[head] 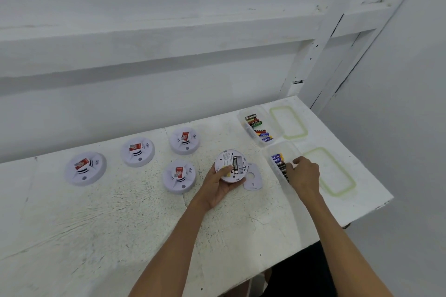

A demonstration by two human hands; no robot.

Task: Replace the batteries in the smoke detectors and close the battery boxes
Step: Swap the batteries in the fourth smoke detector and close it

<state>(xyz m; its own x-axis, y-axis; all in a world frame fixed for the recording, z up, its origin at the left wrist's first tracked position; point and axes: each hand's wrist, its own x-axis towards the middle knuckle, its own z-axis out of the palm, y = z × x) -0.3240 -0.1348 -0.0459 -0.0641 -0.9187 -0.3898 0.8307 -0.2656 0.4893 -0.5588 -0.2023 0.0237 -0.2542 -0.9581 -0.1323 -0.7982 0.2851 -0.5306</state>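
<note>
My left hand (220, 184) grips a white smoke detector (237, 160) turned back side up, its battery compartment uncovered. Its loose white cover plate (252, 179) lies on the table just right of it. My right hand (304, 172) reaches into the near clear battery box (272, 167), fingers curled down among the batteries (278, 161); whether it holds one is hidden. A second clear box (246, 128) with several batteries (257, 126) stands behind it.
Several other white smoke detectors with red labels sit face up to the left, such as the nearest one (179, 176) and the far left one (85, 168). Two box lids with green seals (288, 122) (333, 172) lie by the table's right edge (376, 207).
</note>
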